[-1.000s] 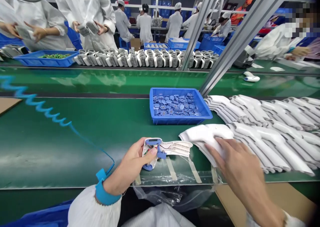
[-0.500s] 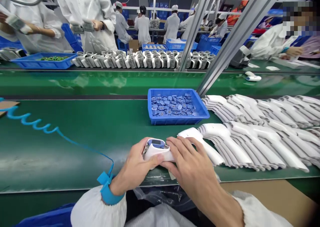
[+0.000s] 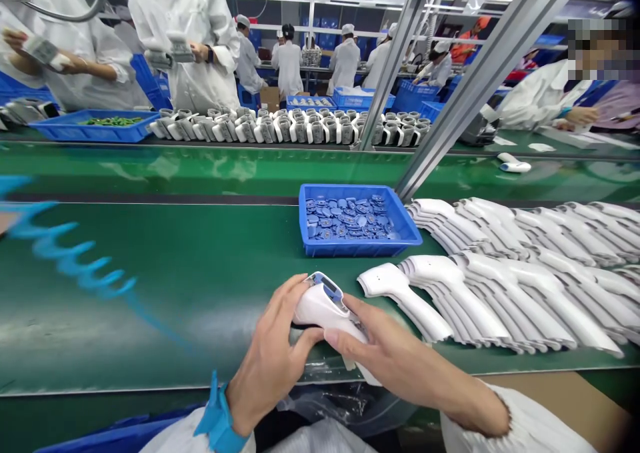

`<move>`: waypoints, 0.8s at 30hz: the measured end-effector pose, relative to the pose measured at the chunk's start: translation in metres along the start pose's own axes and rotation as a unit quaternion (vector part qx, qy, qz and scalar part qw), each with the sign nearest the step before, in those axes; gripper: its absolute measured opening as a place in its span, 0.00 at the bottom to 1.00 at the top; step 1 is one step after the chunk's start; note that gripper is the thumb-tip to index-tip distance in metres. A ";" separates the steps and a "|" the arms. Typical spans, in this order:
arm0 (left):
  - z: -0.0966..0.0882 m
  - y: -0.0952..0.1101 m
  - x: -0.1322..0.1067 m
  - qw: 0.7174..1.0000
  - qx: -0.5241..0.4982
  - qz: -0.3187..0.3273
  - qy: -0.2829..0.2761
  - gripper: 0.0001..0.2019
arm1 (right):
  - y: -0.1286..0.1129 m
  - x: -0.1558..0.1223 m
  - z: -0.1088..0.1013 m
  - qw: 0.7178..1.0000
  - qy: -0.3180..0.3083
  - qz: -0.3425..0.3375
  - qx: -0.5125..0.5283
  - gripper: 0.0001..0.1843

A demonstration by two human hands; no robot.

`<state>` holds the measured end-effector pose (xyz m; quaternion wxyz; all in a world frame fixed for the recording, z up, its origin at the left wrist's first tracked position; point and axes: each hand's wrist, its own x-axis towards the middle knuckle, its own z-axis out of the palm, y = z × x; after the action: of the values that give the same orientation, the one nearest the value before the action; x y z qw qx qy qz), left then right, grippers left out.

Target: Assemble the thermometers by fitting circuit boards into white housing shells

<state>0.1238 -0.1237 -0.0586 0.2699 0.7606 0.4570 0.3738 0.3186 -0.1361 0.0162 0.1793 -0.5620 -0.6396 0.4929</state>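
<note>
Both hands hold one white thermometer housing with a blue display window, just above the near edge of the green bench. My left hand wraps round its head end, thumb across the front. My right hand pinches its handle end from the right. A blue wrist strap sits on my left wrist, its coiled cord trailing left. Rows of white housing shells lie overlapped to the right, the nearest shell close to my right hand.
A blue tray of small blue round parts stands behind the hands. Beyond it runs a green conveyor belt, then a line of grey-white units and another blue tray. People in white coats stand across the belt. Slanted metal posts rise at right.
My right hand took a white shell from the stack, set it over the open half in my left hand, and both hands have since tilted the joined housing up.
</note>
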 end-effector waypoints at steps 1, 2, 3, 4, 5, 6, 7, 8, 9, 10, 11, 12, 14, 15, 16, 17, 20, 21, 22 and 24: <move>0.002 -0.003 -0.002 0.999 0.026 0.031 0.002 0.28 | 0.001 -0.001 0.001 1.000 -0.002 -0.001 0.012 0.15; 0.003 -0.005 -0.004 0.997 0.050 0.057 0.007 0.28 | 0.002 -0.002 0.002 1.000 -0.001 -0.005 0.019 0.16; 0.004 -0.008 -0.006 0.995 0.071 0.075 0.015 0.29 | 0.002 -0.002 0.003 1.000 0.002 -0.013 0.023 0.16; 0.006 -0.010 -0.008 0.992 0.087 0.084 0.022 0.28 | 0.003 -0.003 0.005 1.000 0.006 -0.020 0.022 0.16; 0.007 -0.011 -0.009 0.991 0.098 0.085 0.025 0.28 | 0.004 -0.003 0.007 0.999 0.009 -0.026 0.018 0.16; 0.008 -0.013 -0.010 0.991 0.102 0.080 0.025 0.28 | 0.004 -0.004 0.008 0.999 0.013 -0.031 0.010 0.16; 0.009 -0.013 -0.011 0.992 0.101 0.070 0.023 0.28 | 0.005 -0.004 0.010 0.999 0.016 -0.037 0.000 0.16; 0.009 -0.014 -0.012 0.994 0.095 0.056 0.021 0.28 | 0.006 -0.005 0.012 0.999 0.019 -0.042 -0.012 0.16; 0.009 -0.014 -0.012 0.995 0.087 0.040 0.019 0.27 | 0.006 -0.005 0.014 0.998 0.023 -0.047 -0.026 0.16; 0.008 -0.014 -0.012 0.997 0.074 0.022 0.017 0.27 | 0.007 -0.006 0.015 0.997 0.033 -0.051 -0.041 0.16; 0.006 -0.013 -0.012 0.998 0.058 0.004 0.015 0.26 | 0.009 -0.008 0.015 0.996 0.045 -0.058 -0.056 0.15; 0.002 -0.011 -0.010 0.999 0.037 -0.017 0.007 0.24 | 0.010 -0.009 0.015 0.994 0.054 -0.069 -0.072 0.14; -0.007 -0.006 -0.005 0.996 -0.012 -0.058 -0.065 0.20 | 0.013 -0.009 0.012 0.987 0.047 -0.111 -0.104 0.12; -0.012 -0.002 -0.001 0.990 -0.026 -0.082 -0.110 0.17 | 0.014 -0.008 0.011 0.983 0.039 -0.138 -0.113 0.12; -0.017 0.002 0.003 0.983 -0.029 -0.104 -0.146 0.15 | 0.013 -0.005 0.009 0.979 0.038 -0.165 -0.113 0.11; -0.022 0.006 0.008 0.978 -0.026 -0.121 -0.166 0.14 | 0.011 0.000 0.009 0.976 0.049 -0.187 -0.104 0.12; -0.031 0.018 0.022 0.982 -0.030 -0.118 -0.142 0.11 | -0.004 0.023 0.017 0.965 0.151 -0.206 -0.066 0.11; -0.032 0.021 0.025 0.984 -0.047 -0.107 -0.137 0.08 | -0.011 0.032 0.023 0.956 0.195 -0.207 -0.071 0.09; -0.032 0.023 0.028 0.983 -0.065 -0.100 -0.139 0.06 | -0.018 0.041 0.030 0.944 0.238 -0.209 -0.088 0.12; -0.032 0.024 0.031 0.981 -0.082 -0.093 -0.147 0.05 | -0.029 0.057 0.042 0.908 0.320 -0.225 -0.149 0.23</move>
<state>0.1187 -0.1041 -0.0118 0.4288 0.7372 0.4486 0.2671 0.2521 -0.0993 0.0030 0.3942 -0.5508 -0.7237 0.1319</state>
